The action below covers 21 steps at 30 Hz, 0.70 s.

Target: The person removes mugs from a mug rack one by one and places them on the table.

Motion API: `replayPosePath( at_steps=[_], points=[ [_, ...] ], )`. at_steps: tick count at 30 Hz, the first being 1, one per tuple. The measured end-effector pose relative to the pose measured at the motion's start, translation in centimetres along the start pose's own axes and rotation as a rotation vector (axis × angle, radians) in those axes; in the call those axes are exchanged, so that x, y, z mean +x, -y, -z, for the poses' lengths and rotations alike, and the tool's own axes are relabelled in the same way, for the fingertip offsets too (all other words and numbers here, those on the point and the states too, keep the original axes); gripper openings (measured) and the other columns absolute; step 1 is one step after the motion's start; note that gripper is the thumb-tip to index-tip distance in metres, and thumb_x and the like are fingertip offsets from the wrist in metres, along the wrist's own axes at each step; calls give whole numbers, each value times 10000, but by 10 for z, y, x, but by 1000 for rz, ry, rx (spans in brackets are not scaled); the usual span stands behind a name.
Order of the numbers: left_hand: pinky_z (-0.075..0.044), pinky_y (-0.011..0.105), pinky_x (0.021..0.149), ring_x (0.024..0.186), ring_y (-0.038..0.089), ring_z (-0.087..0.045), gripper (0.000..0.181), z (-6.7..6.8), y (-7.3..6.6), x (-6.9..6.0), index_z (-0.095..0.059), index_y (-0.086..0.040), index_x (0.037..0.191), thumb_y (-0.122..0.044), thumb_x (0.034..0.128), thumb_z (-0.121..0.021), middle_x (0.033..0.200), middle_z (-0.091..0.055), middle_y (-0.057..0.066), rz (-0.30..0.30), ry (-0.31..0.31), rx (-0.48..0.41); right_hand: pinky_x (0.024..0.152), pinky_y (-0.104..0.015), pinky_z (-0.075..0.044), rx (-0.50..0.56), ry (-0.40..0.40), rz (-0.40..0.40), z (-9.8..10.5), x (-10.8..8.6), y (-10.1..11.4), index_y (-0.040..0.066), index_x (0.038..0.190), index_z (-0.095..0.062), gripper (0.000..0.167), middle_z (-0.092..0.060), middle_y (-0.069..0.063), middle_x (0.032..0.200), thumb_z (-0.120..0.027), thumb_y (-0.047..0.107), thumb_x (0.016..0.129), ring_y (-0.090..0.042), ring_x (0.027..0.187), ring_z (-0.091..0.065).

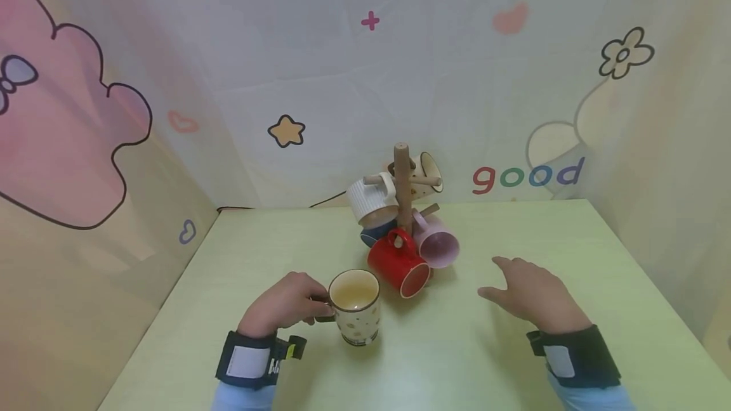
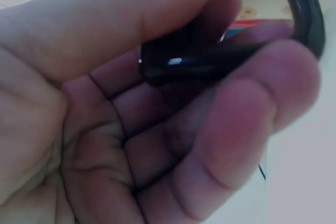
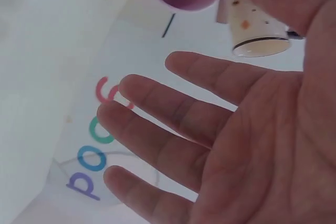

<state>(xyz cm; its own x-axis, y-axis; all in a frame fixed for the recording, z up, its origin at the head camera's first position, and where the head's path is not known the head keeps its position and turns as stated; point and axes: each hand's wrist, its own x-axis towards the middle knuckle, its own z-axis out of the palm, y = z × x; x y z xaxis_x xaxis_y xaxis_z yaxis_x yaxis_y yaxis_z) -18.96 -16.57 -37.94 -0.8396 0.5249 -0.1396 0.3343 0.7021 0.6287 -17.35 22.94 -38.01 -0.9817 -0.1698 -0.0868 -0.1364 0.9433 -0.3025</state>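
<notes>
My left hand [image 1: 288, 302] grips the dark handle of a cream patterned mug [image 1: 358, 319], which is upright with its rim facing up. In the left wrist view, curled fingers and thumb surround that dark handle [image 2: 184, 64]. Whether the mug's base touches the table cannot be told. Right of the mugs, my right hand [image 1: 533, 293] hovers with fingers spread, holding nothing; its palm [image 3: 252, 156] shows in the right wrist view. A wooden mug tree [image 1: 402, 189] carries a red mug [image 1: 394, 265], a pink mug [image 1: 436, 243], a white ribbed mug [image 1: 371, 200] and another cream mug [image 1: 422, 176].
Behind the white mug, part of a blue mug [image 1: 377, 233] shows low on the rack. The pale green table [image 1: 240, 246] ends at a printed cloth backdrop [image 1: 320, 81], with cloth walls on both sides.
</notes>
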Motion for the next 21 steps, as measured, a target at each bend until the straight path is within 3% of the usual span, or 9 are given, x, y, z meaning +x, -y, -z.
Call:
replayPosePath(
  at_steps=[12,21],
  points=[
    [-477,314,568,623,164,-604,84,26,45,-1,-766,-51,900,-84,902,-689,775,-689,41,230,-205,-27,918,-637,-441,30,50,-31,-17,3,-17,-104,1336,-515,748,-562,-357,1254,-734,430,860,-522,1175,-518],
    [-434,302,555,614,165,-589,126,39,74,4,-760,-23,902,-100,915,-661,753,-667,53,304,-354,26,904,-635,-448,42,53,-44,-28,8,-26,-88,1342,-518,759,-564,-348,1252,-732,454,855,-514,1164,-525]
  ],
)
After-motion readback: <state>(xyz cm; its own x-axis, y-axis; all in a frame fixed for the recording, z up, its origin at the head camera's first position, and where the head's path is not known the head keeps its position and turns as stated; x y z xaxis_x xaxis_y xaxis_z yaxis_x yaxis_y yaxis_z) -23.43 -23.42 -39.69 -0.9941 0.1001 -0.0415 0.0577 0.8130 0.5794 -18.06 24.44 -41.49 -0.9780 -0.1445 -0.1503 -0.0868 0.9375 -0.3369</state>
